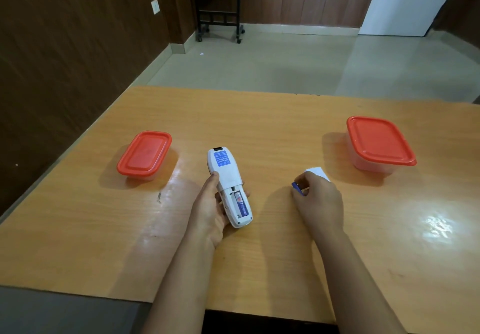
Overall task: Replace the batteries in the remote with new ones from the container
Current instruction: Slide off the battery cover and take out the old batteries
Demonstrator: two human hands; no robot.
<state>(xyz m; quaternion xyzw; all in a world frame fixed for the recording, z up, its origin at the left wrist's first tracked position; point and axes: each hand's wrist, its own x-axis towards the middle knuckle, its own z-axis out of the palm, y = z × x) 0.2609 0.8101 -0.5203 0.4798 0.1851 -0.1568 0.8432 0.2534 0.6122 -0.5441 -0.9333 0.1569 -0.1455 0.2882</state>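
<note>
The left hand (210, 209) grips the white plastic remote (228, 178) face-down over the yellow wooden table (259, 268) — one blue battery (241, 205) in its open bay — while the right hand (318, 198) pinches a second blue battery (297, 188) nearby.

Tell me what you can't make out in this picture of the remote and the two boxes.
- Head view: what the left box and right box hold, hidden by red lids.
- The battery: mostly covered by the right hand.
- The white piece behind that hand: partly hidden.
- The sticker on the remote: print too small.
</note>
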